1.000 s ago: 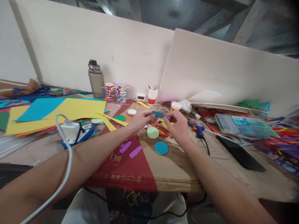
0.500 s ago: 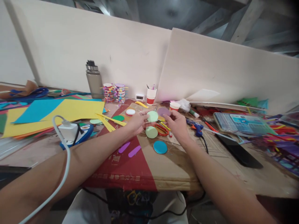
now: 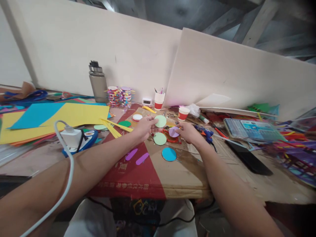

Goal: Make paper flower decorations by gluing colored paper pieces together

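Observation:
My left hand (image 3: 143, 126) pinches a pale green paper circle (image 3: 160, 121) and holds it up over the cardboard work surface (image 3: 177, 177). Just to its right, my right hand (image 3: 189, 132) pinches a small purple paper circle (image 3: 173, 132), held low above red-handled scissors (image 3: 170, 138). Below the hands lie another pale green circle (image 3: 160, 138) and a blue circle (image 3: 169, 154). Two purple oblong paper pieces (image 3: 137, 156) rest on the red part of the cardboard.
A hot glue gun (image 3: 206, 132), a black flat device (image 3: 249, 159) and a plastic box (image 3: 249, 129) lie to the right. Paper cups (image 3: 158, 100), stacked paper rings (image 3: 120, 96) and a bottle (image 3: 97, 83) stand at the back. Yellow and blue sheets (image 3: 49, 118) and a white charger (image 3: 71, 137) lie left.
The stacked circles were separated: my left hand kept the green one, and my right hand took the purple one and lowered it toward the scissors.

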A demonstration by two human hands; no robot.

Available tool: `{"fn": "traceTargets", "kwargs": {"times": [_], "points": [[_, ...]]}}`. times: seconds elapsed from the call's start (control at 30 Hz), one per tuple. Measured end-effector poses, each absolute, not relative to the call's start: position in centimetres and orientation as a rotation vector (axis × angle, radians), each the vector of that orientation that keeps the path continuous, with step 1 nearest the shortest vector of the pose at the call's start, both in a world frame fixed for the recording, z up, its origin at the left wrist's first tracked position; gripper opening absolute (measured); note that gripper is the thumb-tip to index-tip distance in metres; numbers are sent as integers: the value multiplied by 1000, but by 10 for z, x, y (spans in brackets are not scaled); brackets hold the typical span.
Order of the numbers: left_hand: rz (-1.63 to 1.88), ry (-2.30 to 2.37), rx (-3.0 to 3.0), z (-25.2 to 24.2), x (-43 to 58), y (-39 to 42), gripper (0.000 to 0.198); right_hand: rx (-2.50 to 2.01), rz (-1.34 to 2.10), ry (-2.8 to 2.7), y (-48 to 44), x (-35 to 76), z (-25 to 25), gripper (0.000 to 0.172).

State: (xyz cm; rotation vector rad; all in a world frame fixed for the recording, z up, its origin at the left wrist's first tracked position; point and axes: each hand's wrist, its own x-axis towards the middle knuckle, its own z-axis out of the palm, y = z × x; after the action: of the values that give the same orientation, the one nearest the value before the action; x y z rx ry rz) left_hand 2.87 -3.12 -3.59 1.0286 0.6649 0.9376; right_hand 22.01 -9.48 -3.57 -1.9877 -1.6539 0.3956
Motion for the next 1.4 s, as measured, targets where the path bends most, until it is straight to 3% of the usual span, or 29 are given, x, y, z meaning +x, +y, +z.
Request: {"fn": "traceTargets", "kwargs": {"times": [0.43, 0.7, 0.97, 1.17, 1.3, 1.4], "points": [[851, 688, 1124, -38, 28, -32, 14, -2062, 403, -1682, -101, 220, -37, 19], [989, 748, 1145, -35, 26, -29, 8, -1836, 88, -1610, -110, 208, -32, 16], [1070, 746, 1159, -37, 24, -23, 8, -1976, 78, -1960, -99, 162, -48, 46], [1095, 707, 1180, -42, 26, -21, 10, -1923, 315, -1849, -96, 163, -40, 26], [1200, 659, 1173, -47, 25, -17, 12, -1622, 502, -1893, -109, 168, -34, 12], [1319, 687, 1225, -50, 25, -12, 13, -1271, 328, -1954, -122, 173, -35, 10]]}}
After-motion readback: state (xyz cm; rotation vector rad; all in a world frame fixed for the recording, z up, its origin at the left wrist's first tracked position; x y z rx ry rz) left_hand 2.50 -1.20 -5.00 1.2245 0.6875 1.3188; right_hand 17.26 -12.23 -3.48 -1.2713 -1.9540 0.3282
